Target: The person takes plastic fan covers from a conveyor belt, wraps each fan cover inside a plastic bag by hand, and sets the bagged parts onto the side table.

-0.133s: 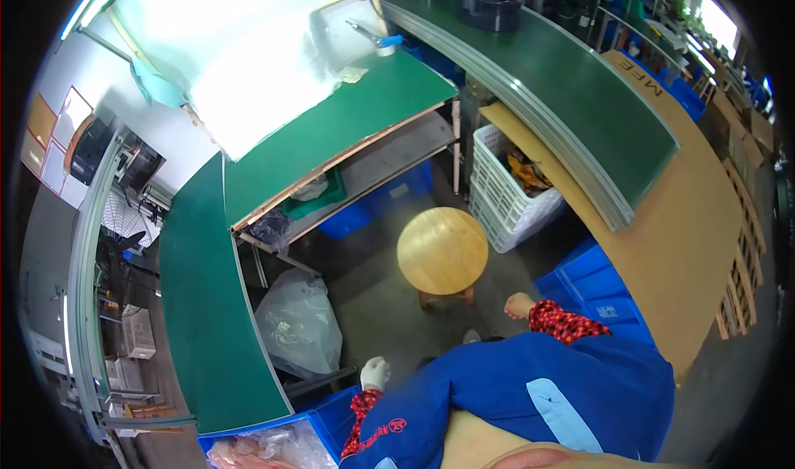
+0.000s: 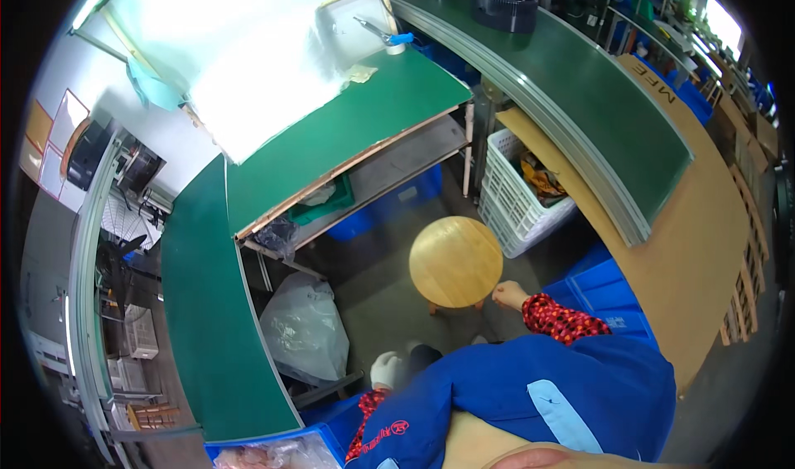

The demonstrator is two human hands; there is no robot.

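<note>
A round wooden stool [image 2: 456, 261] stands on the floor in front of me. My right hand [image 2: 509, 294], bare below a red patterned sleeve, is beside the stool's near right edge. Its fingers look curled, with no object visible in them; whether they touch the seat I cannot tell. Lower down on the left, my left hand [image 2: 386, 370] wears a white glove and hangs close to my dark-clothed leg. The glove's fingers are mostly hidden. A clear plastic bag [image 2: 305, 328], bulging, lies left of that hand, under the green table.
Green-topped tables [image 2: 203, 320] run along the left and far side. White plastic crates [image 2: 522, 212] stand right of the stool, beside a blue bin [image 2: 603, 295]. Another blue bin [image 2: 335, 437] holds plastic bags near my left arm. A green-topped conveyor [image 2: 580, 96] curves along the right.
My right hand has come forward and left, nearer the stool's edge. My left hand has shifted slightly to the right. The surroundings sit a little lower and further right in the picture.
</note>
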